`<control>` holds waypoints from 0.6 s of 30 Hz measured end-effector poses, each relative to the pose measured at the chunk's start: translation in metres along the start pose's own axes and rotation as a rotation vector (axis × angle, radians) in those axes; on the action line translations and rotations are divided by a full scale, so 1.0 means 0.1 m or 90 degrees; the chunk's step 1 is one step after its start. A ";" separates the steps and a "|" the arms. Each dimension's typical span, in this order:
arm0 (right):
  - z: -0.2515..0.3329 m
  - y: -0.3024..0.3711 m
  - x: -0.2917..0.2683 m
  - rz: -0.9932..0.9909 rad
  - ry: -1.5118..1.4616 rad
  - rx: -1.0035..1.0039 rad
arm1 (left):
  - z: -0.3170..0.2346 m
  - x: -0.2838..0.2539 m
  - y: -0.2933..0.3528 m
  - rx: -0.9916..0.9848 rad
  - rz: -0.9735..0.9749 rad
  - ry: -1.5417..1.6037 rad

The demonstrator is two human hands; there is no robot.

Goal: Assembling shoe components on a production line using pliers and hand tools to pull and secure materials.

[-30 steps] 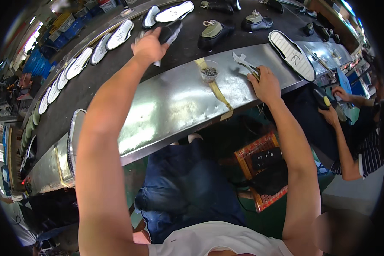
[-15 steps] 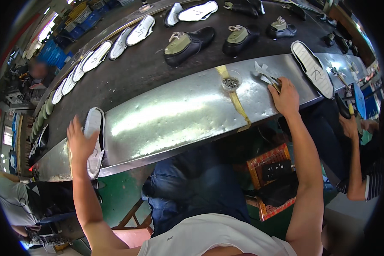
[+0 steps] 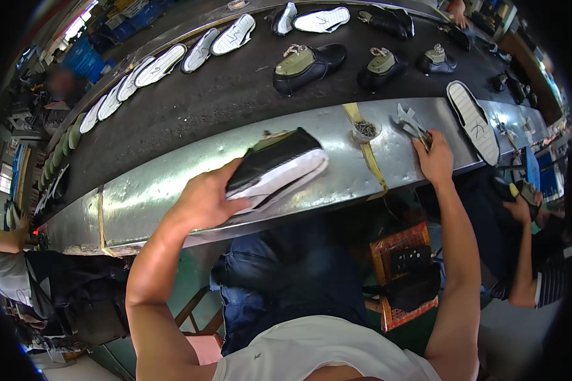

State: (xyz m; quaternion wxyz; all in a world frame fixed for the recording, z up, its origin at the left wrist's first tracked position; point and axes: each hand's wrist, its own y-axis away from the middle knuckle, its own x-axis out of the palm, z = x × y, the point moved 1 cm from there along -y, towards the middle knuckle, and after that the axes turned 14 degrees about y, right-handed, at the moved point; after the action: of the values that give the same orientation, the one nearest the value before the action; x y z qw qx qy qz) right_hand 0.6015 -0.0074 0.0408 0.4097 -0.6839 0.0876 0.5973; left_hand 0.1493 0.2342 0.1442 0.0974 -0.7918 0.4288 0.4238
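My left hand (image 3: pixel 203 198) is closed around one end of a black shoe (image 3: pixel 276 166) with a pale bottom facing me. The shoe is tilted, slightly blurred, and held over the metal ledge. My right hand (image 3: pixel 436 159) rests farther right on the ledge, its fingers wrapped round the handles of metal pincers (image 3: pixel 410 120). Left of the pincers stands a small clear cup (image 3: pixel 366 131) full of small nails, beside a strip of yellow tape (image 3: pixel 373 162). Another shoe (image 3: pixel 473 120) lies with its white bottom up, right of my right hand.
Beyond the metal ledge (image 3: pixel 152 209), a dark surface (image 3: pixel 235 95) carries a row of white-bottomed shoes (image 3: pixel 162 65) and several black shoes on green lasts (image 3: pixel 308 66). A co-worker's hand (image 3: pixel 520 208) holds a shoe at right. An orange-edged woven seat (image 3: pixel 400 241) stands below the ledge.
My left hand has lifted the shoe from the ledge's left end, brought it right and turned it onto its side. The right hand stays on the pincers. The view has shifted slightly.
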 end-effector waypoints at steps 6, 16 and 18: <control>0.06 -0.01 -0.03 0.012 0.007 0.003 | 0.40 -0.35 -1.01 0.098 0.136 0.244; 0.12 -0.04 -0.02 0.060 -0.012 0.052 | 0.37 0.21 -3.18 -0.177 -0.012 0.741; 0.13 -0.06 -0.04 0.065 -0.018 0.062 | 0.42 0.23 -3.23 -0.121 -0.005 0.773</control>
State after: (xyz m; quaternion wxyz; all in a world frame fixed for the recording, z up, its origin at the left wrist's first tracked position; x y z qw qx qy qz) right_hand 0.5943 0.0037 0.0476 0.4130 -0.6491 0.1452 0.6221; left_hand 0.3773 0.4406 0.0328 -0.2333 -0.8988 0.3651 -0.0669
